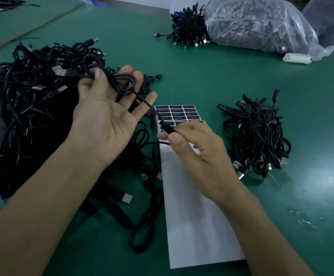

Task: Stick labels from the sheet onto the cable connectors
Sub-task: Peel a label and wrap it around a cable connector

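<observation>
two bare forearms reach in from the bottom edge over a green table. between them lies the label sheet, a long white strip mostly stripped bare, with the remaining black labels in rows at its far end.

the left hand is palm-up with its fingers spread, and a coiled loop of a black cable hangs over the fingertips, the thumb resting against it. that cable runs taut down and to the right to its connector, which the right hand pinches between thumb and forefinger just above the labelled end of the sheet.

a big tangled heap of black cables with usb plugs covers the left side of the table, spilling up to the sheet's left edge. a smaller pile of cables sits to the right of the sheet, apart from it.

at the far edge, a clear plastic bag lies on its side, stuffed with dark cables, its mouth facing left, where a bunch of cables sits just outside it. a small white roll rests at the bag's near right corner.
</observation>
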